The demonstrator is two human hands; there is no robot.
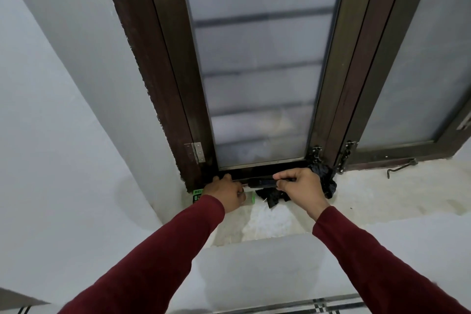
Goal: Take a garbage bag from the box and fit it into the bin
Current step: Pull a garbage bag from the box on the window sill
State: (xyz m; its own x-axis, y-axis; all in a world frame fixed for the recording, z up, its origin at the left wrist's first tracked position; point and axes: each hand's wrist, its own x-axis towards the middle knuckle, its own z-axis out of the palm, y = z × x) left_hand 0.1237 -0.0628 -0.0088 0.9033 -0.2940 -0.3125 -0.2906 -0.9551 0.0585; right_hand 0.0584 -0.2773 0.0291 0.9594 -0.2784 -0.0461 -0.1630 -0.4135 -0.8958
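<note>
Both arms reach up to a sill [382, 201] at the foot of a dark-framed window [260, 58], where the bags are kept. The box [251, 198], green and white with dark lettering, lies on the sill against the frame, tucked into the corner by the wall; most of it is hidden under the left hand [225, 192]. That hand rests over the box with fingers curled around it, most likely to pin it so it does not slide while a bag is drawn out. The right hand [297, 186] is also curled, and pinches the right end of a dark roll [262, 182] that spans the gap between the two hands, held level just above the sill. This looks like the roll of garbage bags coming out of the box sideways, which would explain the pull to the right against the left hand's hold. Loose crumpled black plastic [325, 178] lies behind and below the right hand, reaching to the window latch [314, 154]; whether it joins the roll cannot be told. A metal hook [401, 167] lies further right on the sill, well apart. No bin shows in this view, so by my reckoning the task is at its first step: a bag has yet to be torn free and carried over.
</note>
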